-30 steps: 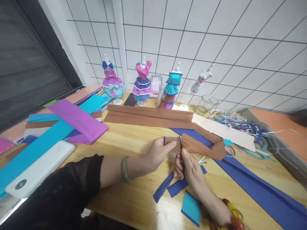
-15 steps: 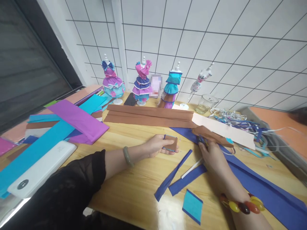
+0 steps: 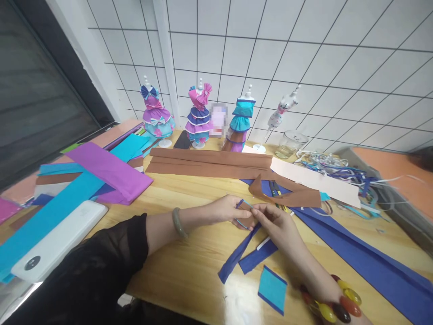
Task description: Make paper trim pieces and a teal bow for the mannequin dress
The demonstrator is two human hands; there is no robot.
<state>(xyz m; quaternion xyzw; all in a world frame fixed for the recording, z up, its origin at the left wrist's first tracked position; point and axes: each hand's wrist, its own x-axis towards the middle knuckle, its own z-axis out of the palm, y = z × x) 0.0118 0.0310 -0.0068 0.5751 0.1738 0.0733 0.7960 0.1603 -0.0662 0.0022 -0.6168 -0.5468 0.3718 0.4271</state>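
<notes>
Brown, edged in blue: gripping that small, rectangular piece with left hand and right hand, apparently steadying its edge, beyond the turquoise, navy-edged square. Note black-and-yellow scissors farther beyond that square, seemingly placed within reach.

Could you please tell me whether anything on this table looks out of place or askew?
The undressed mannequin at the right end of the row leans, while the three dressed mannequins stand roughly upright; lens distortion may exaggerate this. Beside the glass jar, thin strips lie tangled.
</notes>
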